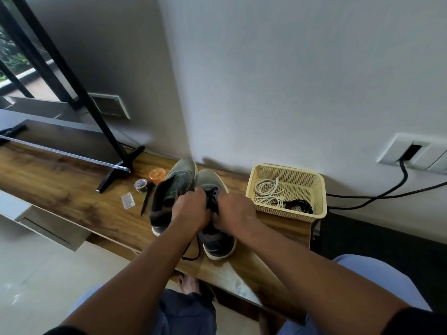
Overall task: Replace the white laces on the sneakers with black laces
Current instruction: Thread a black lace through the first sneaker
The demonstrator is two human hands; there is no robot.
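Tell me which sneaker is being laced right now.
The right sneaker, nearer the basket: both hands grip its black lace. The left sneaker sits untouched.

Two grey sneakers (180, 189) side by side, toes away, at frame centre; black lace (212, 197) threaded on the right one; white laces (267, 192) coiled in the basket (316, 189), centre right

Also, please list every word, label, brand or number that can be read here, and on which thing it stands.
No text can be read.
Tape roll: a printed pattern, too blurred to read.
Orange lid: no legible mark.
Sneakers: no legible brand.
Small clear box: nothing readable.
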